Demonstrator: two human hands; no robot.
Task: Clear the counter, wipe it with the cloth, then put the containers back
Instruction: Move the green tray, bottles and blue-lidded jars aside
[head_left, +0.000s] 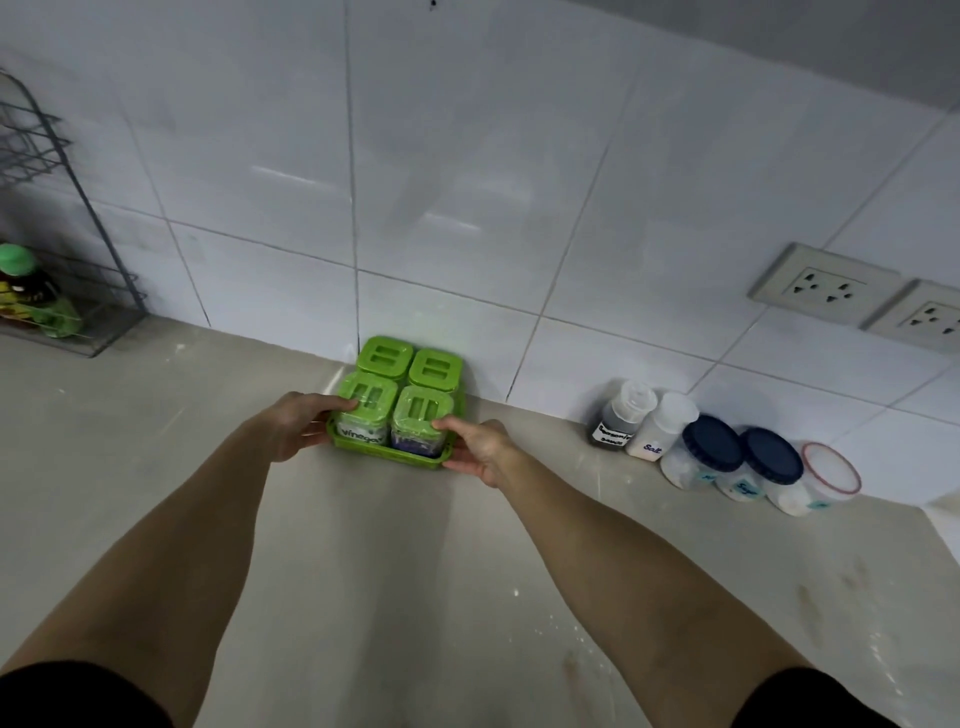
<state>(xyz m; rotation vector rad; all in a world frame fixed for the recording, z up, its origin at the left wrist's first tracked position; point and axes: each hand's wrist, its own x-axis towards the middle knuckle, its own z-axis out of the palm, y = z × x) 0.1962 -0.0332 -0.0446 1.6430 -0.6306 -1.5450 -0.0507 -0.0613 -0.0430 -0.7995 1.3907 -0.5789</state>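
A green tray (385, 453) stands on the grey counter against the tiled wall, holding several clear jars with green lids (399, 384); the front left jar reads "vinegar". My left hand (295, 422) grips the tray's left side, thumb on the front left lid. My right hand (478, 448) grips the tray's right front corner. To the right stand two small squeeze bottles (644, 423), one labelled "Salt", and jars with dark blue lids (737, 457). No cloth is in view.
A wire rack (62, 244) with a green-capped bottle (31, 291) stands at the far left. A red-rimmed clear container (830, 475) sits rightmost by the wall. Two wall sockets (857, 296) are above the jars. White specks dot the counter (363, 597).
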